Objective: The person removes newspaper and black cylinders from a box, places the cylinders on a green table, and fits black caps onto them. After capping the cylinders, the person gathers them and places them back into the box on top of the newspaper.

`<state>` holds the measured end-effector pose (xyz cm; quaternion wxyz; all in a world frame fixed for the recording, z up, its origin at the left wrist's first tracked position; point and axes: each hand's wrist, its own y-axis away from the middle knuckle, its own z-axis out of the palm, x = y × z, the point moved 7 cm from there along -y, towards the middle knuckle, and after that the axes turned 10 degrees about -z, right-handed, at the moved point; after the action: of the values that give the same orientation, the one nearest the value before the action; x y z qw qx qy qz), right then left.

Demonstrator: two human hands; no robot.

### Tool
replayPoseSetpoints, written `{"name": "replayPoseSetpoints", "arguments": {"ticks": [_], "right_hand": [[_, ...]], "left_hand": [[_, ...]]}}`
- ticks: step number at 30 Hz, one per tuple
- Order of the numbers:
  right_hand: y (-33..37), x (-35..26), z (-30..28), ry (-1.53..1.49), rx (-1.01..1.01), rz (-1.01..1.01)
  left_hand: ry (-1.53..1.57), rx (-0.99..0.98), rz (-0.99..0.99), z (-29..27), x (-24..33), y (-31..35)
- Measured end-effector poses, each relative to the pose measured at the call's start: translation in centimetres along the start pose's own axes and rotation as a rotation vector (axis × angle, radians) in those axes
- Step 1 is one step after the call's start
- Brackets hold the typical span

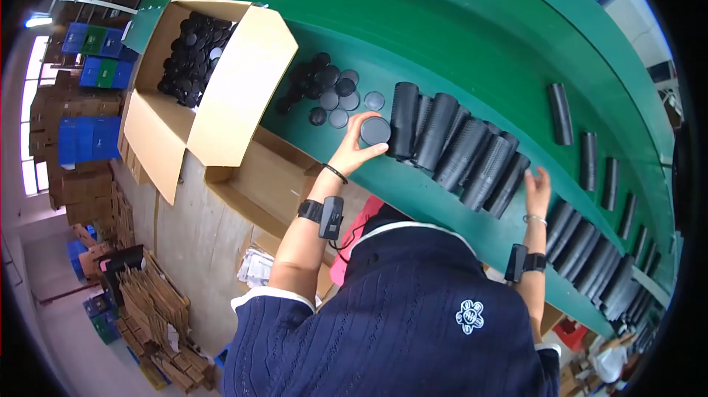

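Note:
My left hand (355,147) is closed around a round black cap (375,130), thumb below it and fingers above. The cap is beside the left end of a row of black ribbed tubes (461,150), which lie side by side on the green work surface. At the row's other end my right hand (539,189) is open, its fingertips close to the last tube (509,185). Whether they touch it, I cannot tell. Loose black caps (329,93) lie in a scattered group to the left of the tubes.
An open cardboard box (247,87) full of black caps stands at the left, flaps out. Below it is another open carton (265,179). More black tubes (590,257) line the right side, and single tubes (560,114) lie spaced out on a green strip beyond.

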<state>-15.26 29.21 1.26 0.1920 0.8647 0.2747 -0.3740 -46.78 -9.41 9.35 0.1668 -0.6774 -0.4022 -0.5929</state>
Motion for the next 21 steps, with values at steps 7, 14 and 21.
{"name": "replayPoseSetpoints", "arguments": {"ticks": [7,14,21], "right_hand": [[3.5,-25.6,12.0,-0.531,-0.633,-0.32],[6.5,-29.6,22.0,-0.702,-0.939,-0.17],[5.9,-31.4,24.5,-0.715,-0.896,-0.072]], "left_hand": [[-0.032,-0.248,0.118,-0.4,0.8,1.0],[0.341,-0.247,0.057,-2.2,-0.6,0.7],[0.773,-0.239,-0.059,-3.2,-2.1,-0.9]]}}
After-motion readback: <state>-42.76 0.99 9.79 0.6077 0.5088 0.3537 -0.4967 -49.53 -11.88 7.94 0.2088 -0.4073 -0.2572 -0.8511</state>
